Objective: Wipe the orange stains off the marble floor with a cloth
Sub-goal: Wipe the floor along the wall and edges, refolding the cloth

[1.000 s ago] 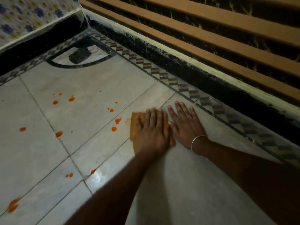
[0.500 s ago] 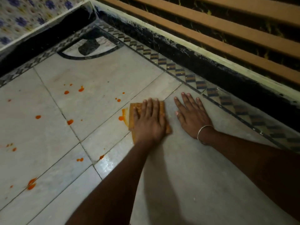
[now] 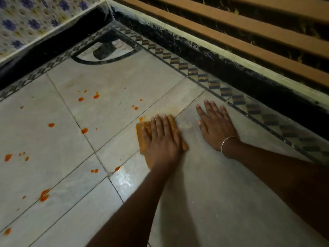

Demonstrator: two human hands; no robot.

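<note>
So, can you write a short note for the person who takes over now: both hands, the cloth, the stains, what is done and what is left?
Left hand: flat, pressing the orange cloth on the marble floor.
Right hand: flat on bare floor beside it, holding nothing.
Done: tiles around the right hand show no stains.
Left: one stain at the cloth's far-left corner, and scattered stains further left, out to the frame's edge.

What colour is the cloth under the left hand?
Orange-brown cloth, seen in the head view.
</note>
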